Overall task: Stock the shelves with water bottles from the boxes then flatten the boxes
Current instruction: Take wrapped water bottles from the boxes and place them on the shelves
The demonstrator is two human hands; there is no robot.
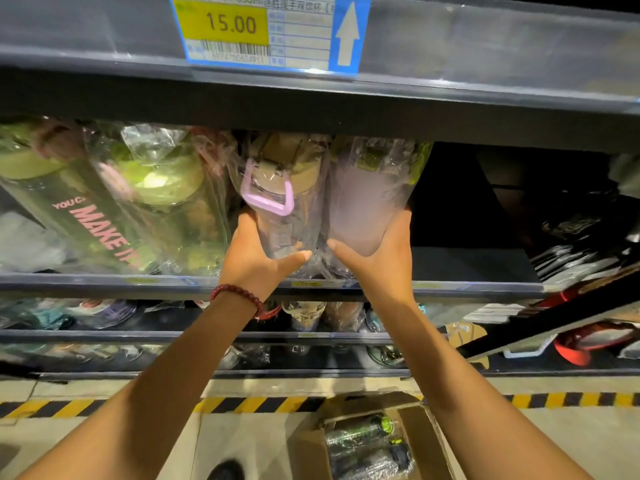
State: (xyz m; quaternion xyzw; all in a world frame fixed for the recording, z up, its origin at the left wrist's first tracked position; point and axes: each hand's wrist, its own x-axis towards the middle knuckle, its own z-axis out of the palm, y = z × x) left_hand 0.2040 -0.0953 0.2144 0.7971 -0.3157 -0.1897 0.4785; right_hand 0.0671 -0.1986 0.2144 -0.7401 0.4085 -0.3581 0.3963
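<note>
Two plastic-wrapped water bottles stand side by side on the middle shelf (467,268). My left hand (254,258) grips the bottle with the pink handle (277,202) near its base, fingers behind it and thumb in front. Beside it, the frosted pinkish bottle (367,209) is held low on its body by my right hand (377,258). An open cardboard box (419,431) lies on the floor below, with dark wrapped bottles (367,441) inside.
Green wrapped bottles (145,202) fill the shelf to the left. To the right of the held bottles the shelf is dark. A price label reading 15.00 (263,29) hangs on the shelf above. Lower shelves hold more goods. Yellow-black tape (256,405) marks the floor.
</note>
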